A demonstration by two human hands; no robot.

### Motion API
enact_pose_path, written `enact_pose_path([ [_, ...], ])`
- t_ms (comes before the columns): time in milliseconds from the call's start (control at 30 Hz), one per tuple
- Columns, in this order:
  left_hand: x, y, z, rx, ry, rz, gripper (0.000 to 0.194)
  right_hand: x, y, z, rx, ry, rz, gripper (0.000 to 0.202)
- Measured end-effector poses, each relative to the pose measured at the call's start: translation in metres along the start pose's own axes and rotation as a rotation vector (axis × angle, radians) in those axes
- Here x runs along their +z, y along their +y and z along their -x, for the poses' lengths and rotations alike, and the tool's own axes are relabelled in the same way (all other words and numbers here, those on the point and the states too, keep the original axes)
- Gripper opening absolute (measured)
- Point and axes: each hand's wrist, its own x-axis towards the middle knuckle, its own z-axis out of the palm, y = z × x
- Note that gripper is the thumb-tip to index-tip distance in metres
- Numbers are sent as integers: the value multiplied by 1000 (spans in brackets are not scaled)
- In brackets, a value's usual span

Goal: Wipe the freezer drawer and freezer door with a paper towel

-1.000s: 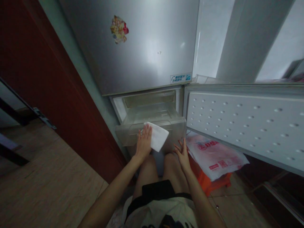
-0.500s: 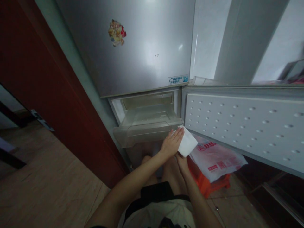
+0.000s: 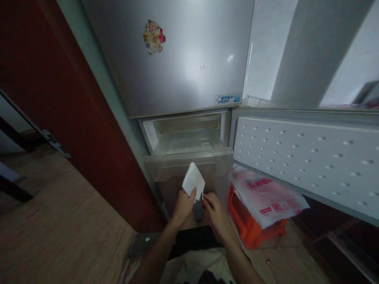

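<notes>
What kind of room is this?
Probably a home, maybe a kitchen, though the exact room isn't certain. A fridge-freezer stands open at the lower door, a wooden door is beside it, and a plastic bag lies on an orange stool.

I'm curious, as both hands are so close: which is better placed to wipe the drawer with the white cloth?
Probably the left hand: its thumb presses on the cloth, which points toward the drawer. The right hand is only near the cloth's lower corner; its grip is unclear.
</notes>
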Motion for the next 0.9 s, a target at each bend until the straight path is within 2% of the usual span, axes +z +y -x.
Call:
enact_pose_path([
  [133, -13, -20, 7, -8, 59, 134, 34, 9, -30, 21, -30, -78, 75, 40],
  [267, -19, -36, 19, -41, 63, 201, 37, 8, -64, 32, -142, -80, 225, 34],
  [333, -21, -38, 25, -50, 56, 118, 31, 7, -81, 35, -258, -77, 320, 29],
  [433, -24, -32, 34, 84, 86, -118, 27, 8, -103, 39, -493, -92, 472, 24],
  [533, -29, -21, 40, 252, 113, -336, 26, 12, -118, 39, -706, -99, 636, 35],
  [600, -33, -16, 42, 308, 121, -414, 26, 16, -122, 36, -781, -117, 754, 43],
  [700, -39, -12, 45, 360, 152, -490, 25, 21, -120, 28, -785, -203, 927, 49],
  [900, -45, -14, 52, 490, 157, -576, 30, 33, -126, 11, -553, -415, 1216, 32],
])
